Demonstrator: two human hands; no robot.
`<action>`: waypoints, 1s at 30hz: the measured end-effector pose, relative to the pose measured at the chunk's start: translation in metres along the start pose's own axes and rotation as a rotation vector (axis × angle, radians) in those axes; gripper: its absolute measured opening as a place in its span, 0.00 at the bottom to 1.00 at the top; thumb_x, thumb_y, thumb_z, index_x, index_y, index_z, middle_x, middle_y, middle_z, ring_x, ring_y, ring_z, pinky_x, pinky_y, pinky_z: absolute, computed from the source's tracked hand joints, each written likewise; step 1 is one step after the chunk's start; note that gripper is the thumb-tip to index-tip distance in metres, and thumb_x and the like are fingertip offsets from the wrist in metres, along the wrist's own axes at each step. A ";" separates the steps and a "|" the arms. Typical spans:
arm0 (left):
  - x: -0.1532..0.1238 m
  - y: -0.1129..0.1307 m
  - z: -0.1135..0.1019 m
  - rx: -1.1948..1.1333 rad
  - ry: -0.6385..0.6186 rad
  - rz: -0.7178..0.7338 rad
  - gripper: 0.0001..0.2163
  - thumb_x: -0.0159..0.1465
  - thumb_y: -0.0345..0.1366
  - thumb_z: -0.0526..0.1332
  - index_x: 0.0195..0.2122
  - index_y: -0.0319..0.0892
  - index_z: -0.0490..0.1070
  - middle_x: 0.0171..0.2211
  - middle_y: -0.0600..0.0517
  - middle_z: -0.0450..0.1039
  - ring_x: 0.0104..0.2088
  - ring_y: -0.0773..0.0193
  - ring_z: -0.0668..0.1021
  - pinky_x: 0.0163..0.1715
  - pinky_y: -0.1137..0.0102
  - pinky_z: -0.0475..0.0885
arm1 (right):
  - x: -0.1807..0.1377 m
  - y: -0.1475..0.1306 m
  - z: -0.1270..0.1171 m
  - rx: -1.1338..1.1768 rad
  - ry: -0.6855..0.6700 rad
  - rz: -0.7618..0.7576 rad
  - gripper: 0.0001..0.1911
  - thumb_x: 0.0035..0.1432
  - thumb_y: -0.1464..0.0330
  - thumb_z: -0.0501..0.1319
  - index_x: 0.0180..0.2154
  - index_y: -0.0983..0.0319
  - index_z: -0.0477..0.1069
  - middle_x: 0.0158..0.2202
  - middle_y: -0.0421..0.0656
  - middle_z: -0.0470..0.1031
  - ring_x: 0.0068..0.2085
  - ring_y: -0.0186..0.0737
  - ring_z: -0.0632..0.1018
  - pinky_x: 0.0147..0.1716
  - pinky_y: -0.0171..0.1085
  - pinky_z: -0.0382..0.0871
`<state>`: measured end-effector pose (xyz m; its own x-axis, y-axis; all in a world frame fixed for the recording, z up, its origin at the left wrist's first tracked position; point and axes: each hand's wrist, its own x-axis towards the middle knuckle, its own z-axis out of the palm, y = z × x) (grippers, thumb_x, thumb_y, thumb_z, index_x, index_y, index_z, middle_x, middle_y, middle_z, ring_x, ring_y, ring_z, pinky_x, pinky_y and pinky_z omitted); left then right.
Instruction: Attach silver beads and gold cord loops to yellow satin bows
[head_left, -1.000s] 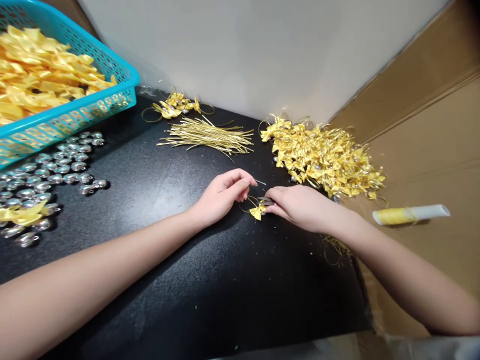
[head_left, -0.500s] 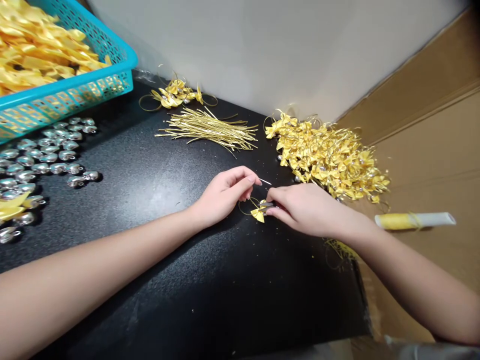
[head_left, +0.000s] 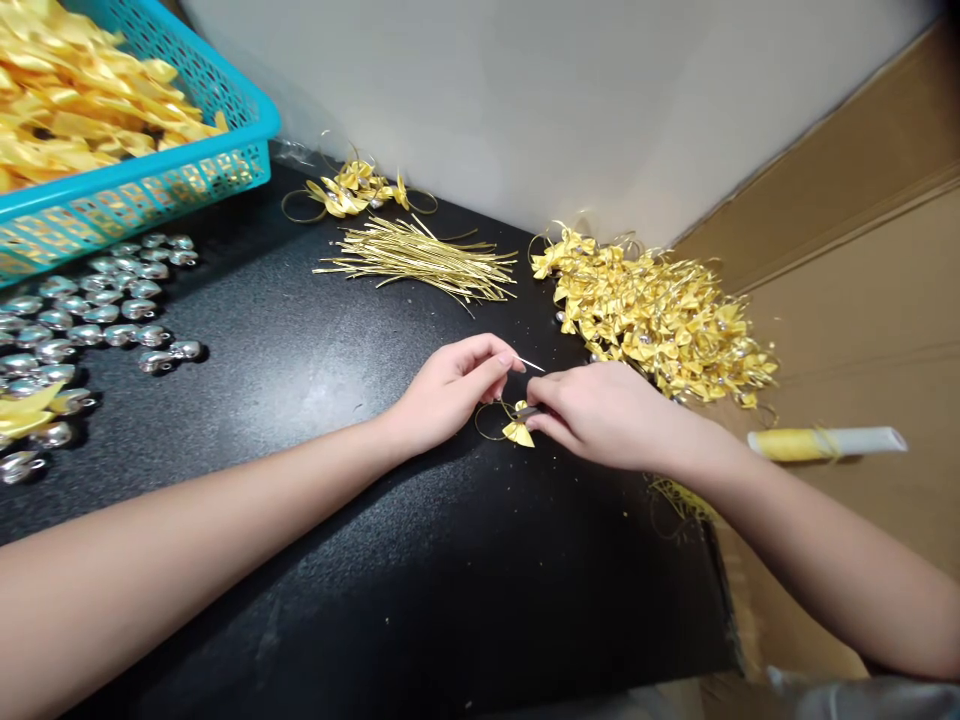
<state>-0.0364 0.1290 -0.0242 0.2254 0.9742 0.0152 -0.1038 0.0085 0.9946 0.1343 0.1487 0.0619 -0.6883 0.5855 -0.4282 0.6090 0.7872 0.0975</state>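
My left hand [head_left: 472, 385] is closed in a pinch, and a thin silvery needle [head_left: 531, 364] sticks out from its fingertips to the right. Just below those fingers lies a small yellow ribbon bow [head_left: 518, 432] with a gold cord loop [head_left: 489, 420] on its left side. My right hand [head_left: 592, 412] is closed around a small dark metal cutting tool [head_left: 526, 411]. The tool's tip is at the bow; its handle is hidden in my palm, so I cannot tell its exact kind.
A pile of yellow bows [head_left: 652, 315] lies right, a bundle of gold cords [head_left: 424, 260] and several bows [head_left: 356, 190] behind. Silver beads [head_left: 101, 310] and a blue basket [head_left: 255, 125] of yellow ribbon pieces are left. A yellow-and-white roll [head_left: 825, 443] lies on cardboard at right.
My right hand and the dark tool have shifted slightly left and up, its tip further over the bow. My left hand keeps the needle and has barely moved.
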 end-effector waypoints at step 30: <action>0.000 -0.002 0.001 -0.060 0.017 0.017 0.09 0.64 0.39 0.58 0.32 0.39 0.71 0.20 0.57 0.63 0.23 0.71 0.66 0.25 0.75 0.62 | -0.025 0.007 0.009 0.190 0.125 0.107 0.13 0.65 0.60 0.54 0.40 0.59 0.74 0.36 0.42 0.80 0.34 0.40 0.79 0.30 0.35 0.59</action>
<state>-0.0355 0.1287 -0.0266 0.2062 0.9781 0.0297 -0.1659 0.0050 0.9861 0.1596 0.1379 0.0648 -0.6518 0.6925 -0.3093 0.7362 0.6756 -0.0388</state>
